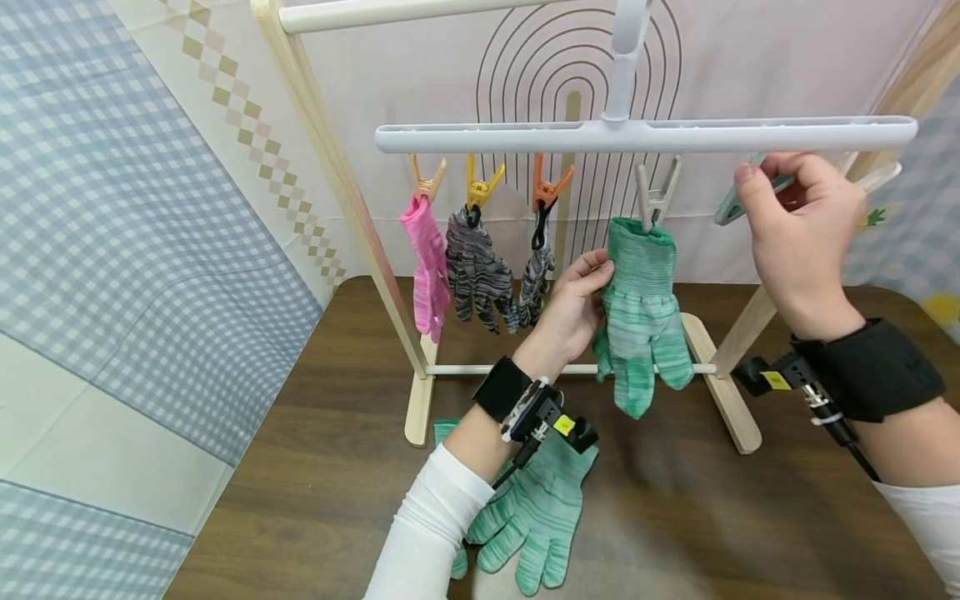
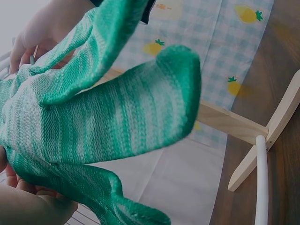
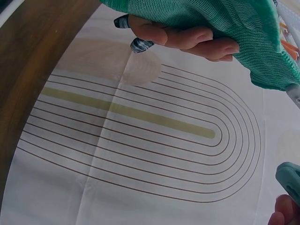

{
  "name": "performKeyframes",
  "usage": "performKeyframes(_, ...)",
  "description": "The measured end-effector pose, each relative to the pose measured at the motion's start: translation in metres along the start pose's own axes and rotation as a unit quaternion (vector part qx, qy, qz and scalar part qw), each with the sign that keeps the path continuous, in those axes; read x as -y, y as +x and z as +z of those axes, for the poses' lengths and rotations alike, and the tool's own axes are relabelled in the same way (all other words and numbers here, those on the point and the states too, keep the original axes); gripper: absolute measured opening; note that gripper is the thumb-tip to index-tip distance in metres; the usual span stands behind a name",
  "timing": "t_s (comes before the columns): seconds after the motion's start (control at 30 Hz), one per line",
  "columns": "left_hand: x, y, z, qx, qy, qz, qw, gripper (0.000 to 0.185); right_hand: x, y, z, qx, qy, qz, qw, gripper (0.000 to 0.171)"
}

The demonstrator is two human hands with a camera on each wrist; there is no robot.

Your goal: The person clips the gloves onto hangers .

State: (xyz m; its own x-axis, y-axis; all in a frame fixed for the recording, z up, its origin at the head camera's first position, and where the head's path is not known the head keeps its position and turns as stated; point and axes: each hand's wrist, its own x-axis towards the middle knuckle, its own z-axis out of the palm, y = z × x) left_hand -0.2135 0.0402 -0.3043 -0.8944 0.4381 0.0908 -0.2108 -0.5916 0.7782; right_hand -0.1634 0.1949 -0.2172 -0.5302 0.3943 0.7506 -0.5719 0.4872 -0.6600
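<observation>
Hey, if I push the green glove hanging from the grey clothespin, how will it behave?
The green glove will probably bend and flop, since its knit fingers hang down and curve. It's likely light for its size, looking like plain knit fabric. It may swing rather than slide, as the grey clothespin grips only its cuff.

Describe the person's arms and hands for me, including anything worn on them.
The left hand and right hand are bare. White sleeves cover part of the forearms. Each wrist wears a wide black band carrying a small black camera with a yellow label; a thin black cable leads back toward the sleeve.
</observation>
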Motion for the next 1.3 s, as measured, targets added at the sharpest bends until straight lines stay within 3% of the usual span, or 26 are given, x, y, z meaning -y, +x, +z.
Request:
performKeyframes(0.5, -0.002, -0.005, -0.005, 0.036, 0.039, -0.004, 0.9986, 0.014, -0.003, -0.003, -0.002, 0.002, 0.018, 0.000, 1.000, 0.013)
performKeyframes(0.97, 0.002, -0.006, -0.017, 0.019, 0.093, 0.019, 0.9953, 0.014, -0.004, -0.009, -0.006, 0.001, 0.015, -0.004, 1.000, 0.013)
performKeyframes(1.3, 0.002, -0.019, -0.019, 0.003, 0.105, 0.024, 0.9942, 0.014, -0.005, -0.016, -0.009, 0.001, 0.015, -0.009, 1.000, 0.011)
